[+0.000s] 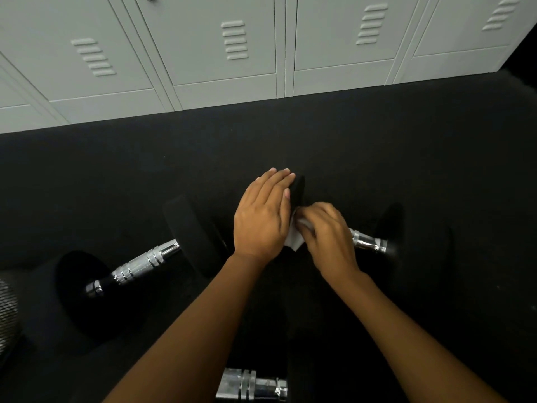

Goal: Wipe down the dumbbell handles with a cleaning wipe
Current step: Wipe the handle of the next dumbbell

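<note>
Three black dumbbells with chrome handles lie on the dark floor. My left hand (264, 216) rests flat, fingers straight, on the left weight head (299, 190) of the right dumbbell. My right hand (325, 234) grips a white wipe (293, 241) wrapped on that dumbbell's chrome handle (367, 242), covering most of it. The right weight head (412, 239) stands beyond my right hand. A second dumbbell lies to the left, its chrome handle (142, 263) bare. The third dumbbell's handle (250, 383) shows at the bottom edge, between my forearms.
A row of grey metal lockers (232, 53) stands along the far edge of the black floor (377, 141). A metal mesh object (7, 312) sits at the left edge.
</note>
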{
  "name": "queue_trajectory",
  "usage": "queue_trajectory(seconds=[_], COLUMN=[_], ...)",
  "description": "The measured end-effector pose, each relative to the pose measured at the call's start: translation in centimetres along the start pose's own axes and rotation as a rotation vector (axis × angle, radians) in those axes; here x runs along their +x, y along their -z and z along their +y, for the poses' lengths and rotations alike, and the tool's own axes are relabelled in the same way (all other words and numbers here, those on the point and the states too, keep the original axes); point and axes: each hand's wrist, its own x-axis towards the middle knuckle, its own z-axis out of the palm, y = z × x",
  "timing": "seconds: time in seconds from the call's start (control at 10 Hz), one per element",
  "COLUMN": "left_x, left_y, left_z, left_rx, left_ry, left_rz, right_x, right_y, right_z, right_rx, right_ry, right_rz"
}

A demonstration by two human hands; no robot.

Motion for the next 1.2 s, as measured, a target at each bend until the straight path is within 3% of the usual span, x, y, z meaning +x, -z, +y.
queue_trajectory(seconds=[0.1,0.3,0.5,0.7,0.8,1.0,1.1,1.2], left_x=[-0.1,-0.2,0.1,0.1,0.0,0.0,0.1,0.2], left_y=[0.0,-0.1,0.0,-0.2,-0.2,-0.1,-0.2,-0.2], left_z=[-0.2,-0.1,0.0,0.0,-0.1,-0.1,-0.1,-0.1], left_rx=[-0.001,-0.007,-0.016,-0.018,-0.017,-0.016,-0.024,-0.015], left_ry=[-0.001,-0.006,-0.004,-0.008,-0.013,-0.019,-0.015,-0.018], left_rz=[0.006,0.022,0.032,0.037,0.04,0.055,0.047,0.042], right_x=[0.3,-0.4,0.4,4.4,5.2,2.4,2.0,2.6], right_y=[0.0,-0.2,0.4,2.0,2.5,2.4,1.9,1.8], right_z=[0.0,-0.1,-0.9,-0.4,-0.4,-1.2,-1.1,-0.8], right_rx=[0.004,-0.111,-0.138,-0.135,-0.131,-0.234,-0.184,-0.14], right_ry=[-0.141,0.029,-0.006,-0.371,-0.391,-0.121,-0.097,-0.2], right_rz=[0.003,0.012,-0.074,-0.534,-0.622,-0.363,-0.286,-0.352])
